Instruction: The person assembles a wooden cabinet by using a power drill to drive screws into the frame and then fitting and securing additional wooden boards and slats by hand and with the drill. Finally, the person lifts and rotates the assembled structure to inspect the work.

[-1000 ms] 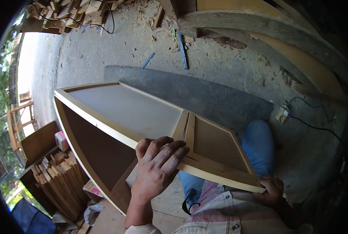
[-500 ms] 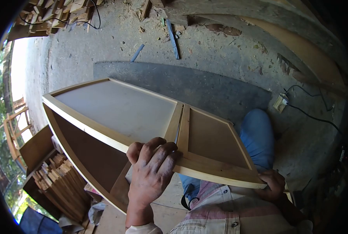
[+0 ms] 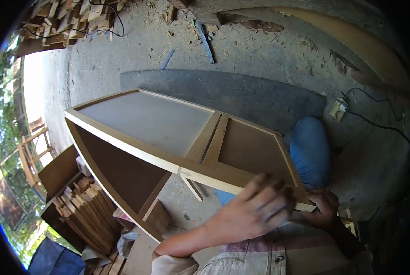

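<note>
A pale wooden cabinet frame point(image 3: 122, 137) stands tilted before me, with a whitish inset panel point(image 3: 154, 121) and a smaller brown inset panel point(image 3: 253, 146) on its upper face. A narrow gap separates the two panel frames. Over the near edge, towards its right end, my left hand point(image 3: 260, 208) is blurred by motion, its fingers bent; contact with the wood cannot be made out. My right hand point(image 3: 323, 207) is closed around the near right corner of the frame, its fingers partly hidden. The cabinet's open side shows a dark brown inner panel point(image 3: 120, 162).
A dark flat sheet point(image 3: 269, 98) lies on the concrete floor behind the cabinet. Blue strips point(image 3: 205, 42) and wood chips are scattered farther off. A socket box point(image 3: 339, 110) with cables sits at right. Stacked wood strips point(image 3: 85, 206) stand at lower left, a scrap pile point(image 3: 72, 20) at upper left.
My left hand has left the middle of the near edge and moved right along it, towards my right hand. The right hand stays at the corner. The view has shifted slightly.
</note>
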`<action>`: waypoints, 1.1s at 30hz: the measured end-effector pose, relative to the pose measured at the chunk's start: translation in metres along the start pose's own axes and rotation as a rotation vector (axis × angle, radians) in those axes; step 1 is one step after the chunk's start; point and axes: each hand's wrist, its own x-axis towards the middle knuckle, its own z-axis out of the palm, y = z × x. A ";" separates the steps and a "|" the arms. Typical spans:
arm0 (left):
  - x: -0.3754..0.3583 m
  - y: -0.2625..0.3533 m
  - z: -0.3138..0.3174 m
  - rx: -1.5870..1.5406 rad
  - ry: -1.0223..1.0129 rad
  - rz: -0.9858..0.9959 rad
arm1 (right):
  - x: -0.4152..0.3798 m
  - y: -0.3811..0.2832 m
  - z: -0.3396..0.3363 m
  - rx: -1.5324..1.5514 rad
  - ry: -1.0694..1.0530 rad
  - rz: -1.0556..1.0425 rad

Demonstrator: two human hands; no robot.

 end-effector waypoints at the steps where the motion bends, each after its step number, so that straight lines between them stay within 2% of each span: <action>1: 0.013 0.007 0.012 0.053 -0.007 0.037 | 0.001 0.001 0.001 0.017 -0.003 -0.003; 2: 0.019 0.012 0.023 0.066 -0.005 0.036 | 0.002 0.001 0.002 0.020 0.003 -0.015; 5: 0.024 0.014 0.044 0.195 -0.165 0.016 | 0.005 0.002 0.002 0.000 0.065 -0.035; 18: 0.019 0.021 0.048 0.173 -0.158 -0.041 | -0.001 0.006 0.002 -0.007 -0.022 -0.068; 20: 0.019 0.023 0.049 0.137 -0.237 -0.060 | 0.002 0.004 0.000 -0.005 -0.036 -0.065; 21: 0.017 0.022 0.046 0.131 -0.233 -0.065 | 0.003 0.002 -0.001 -0.017 -0.030 -0.062; 23: 0.012 0.013 0.032 0.106 -0.074 0.015 | 0.006 0.004 -0.002 -0.034 -0.022 -0.065; 25: 0.001 0.002 -0.004 0.115 -0.203 -0.154 | 0.001 0.008 -0.004 -0.086 -0.035 -0.073; 28: -0.025 -0.049 -0.050 0.358 -0.178 -0.499 | 0.009 0.000 -0.007 -0.063 -0.041 -0.029; 29: -0.032 -0.064 -0.057 0.441 -0.210 -0.516 | 0.008 0.000 -0.007 -0.063 -0.042 -0.027; 33: -0.032 -0.069 -0.058 0.384 -0.228 -0.432 | 0.007 0.002 -0.008 -0.065 -0.060 -0.016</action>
